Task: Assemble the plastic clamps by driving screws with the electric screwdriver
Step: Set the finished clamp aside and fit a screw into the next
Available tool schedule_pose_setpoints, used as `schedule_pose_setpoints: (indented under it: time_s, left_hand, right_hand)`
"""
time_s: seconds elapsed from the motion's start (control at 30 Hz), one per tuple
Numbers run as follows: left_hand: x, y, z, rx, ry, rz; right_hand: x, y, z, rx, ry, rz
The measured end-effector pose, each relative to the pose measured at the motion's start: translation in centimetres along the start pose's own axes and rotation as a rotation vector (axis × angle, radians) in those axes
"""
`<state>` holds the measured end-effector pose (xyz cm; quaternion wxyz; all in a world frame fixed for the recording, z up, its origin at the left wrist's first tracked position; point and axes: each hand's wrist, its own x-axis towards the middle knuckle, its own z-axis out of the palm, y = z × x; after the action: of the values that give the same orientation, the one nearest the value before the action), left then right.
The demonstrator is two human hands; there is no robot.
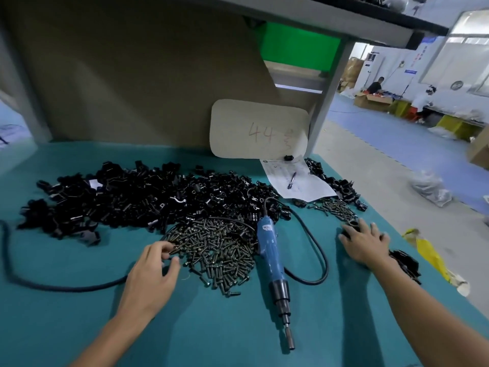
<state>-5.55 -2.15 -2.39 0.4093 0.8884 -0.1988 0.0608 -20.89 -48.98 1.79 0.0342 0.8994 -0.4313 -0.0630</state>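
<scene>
A big heap of black plastic clamp parts [137, 200] covers the middle of the green table [211, 327]. In front of it lies a pile of dark screws [219, 250]. My left hand [153, 271] is at the pile's left edge, its fingertips pinching a screw [173, 250]. The blue electric screwdriver [272, 263] lies on the table between my hands, bit pointing toward me, untouched. My right hand [366, 245] rests with spread fingers over a black clamp [353, 225] on the table at the right.
The screwdriver's black cable [317, 250] loops around the screw pile and runs off left. A paper sheet with a pen [292, 180] lies behind. More clamps [406, 263] and screws [337, 209] sit by the right edge. A cardboard card marked 44 [259, 129] leans on the back panel.
</scene>
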Motion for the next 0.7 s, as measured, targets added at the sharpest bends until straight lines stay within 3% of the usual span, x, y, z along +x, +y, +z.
schedule_pose_setpoints:
  time_s: [0.17,0.27,0.4,0.5,0.6,0.7]
  left_hand:
    - [0.0,0.1,-0.1,-0.008,0.075,0.021]
    - [0.5,0.1,-0.2,-0.026,0.176,0.023]
    - [2.7,-0.4,-0.6,0.02,0.275,0.012]
    - [5.7,-0.8,-1.4,0.161,0.31,0.017]
    - [8.8,-1.2,-2.1,0.399,0.188,0.054]
    - [10.9,-2.0,-2.3,0.584,-0.028,0.082]
  right_hand:
    - [1.3,-0.5,-0.7,-0.015,-0.018,0.151]
    - [0.9,-4.0,-2.0,0.074,0.067,0.11]
    - [-0.7,-11.8,-5.0,0.33,0.237,-0.222]
    - [-2.7,-19.0,-6.6,0.502,0.212,-0.604]
    - [-4.5,-26.1,-6.6,0.422,0.075,-0.886]
    - [-5.2,-30.5,-5.4,0.24,-0.065,-0.915]
